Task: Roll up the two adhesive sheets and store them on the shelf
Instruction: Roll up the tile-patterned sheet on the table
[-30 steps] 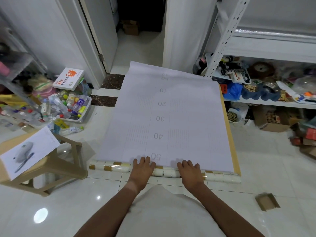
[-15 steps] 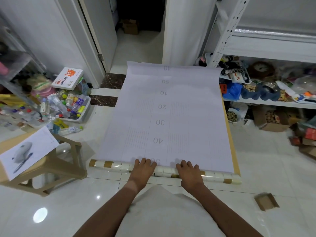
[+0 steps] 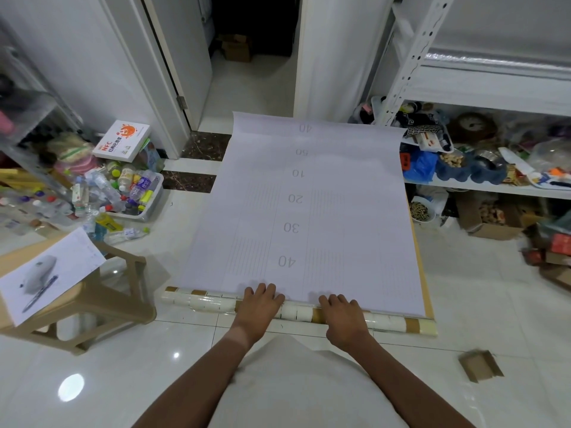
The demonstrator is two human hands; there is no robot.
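Sheet [image 3: 309, 217] flat on floor, centre frame, running toward 12 o'clock; roll [image 3: 296, 312] started at near edge. Left hand [image 3: 258, 307], right hand [image 3: 341, 313] pressing on roll, fingers fairly straight, slightly spread. Tip imo: push evenly both sides or it'll cone. Backing matte, gridded; roll glossy tile-print. Shelf [image 3: 482, 186] at 2 o'clock, cluttered.

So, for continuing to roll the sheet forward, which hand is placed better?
Neither alone; both are needed. The left hand and right hand press the roll near its middle. The left seems slightly further forward, and the roll lies slightly askew on the sheet.
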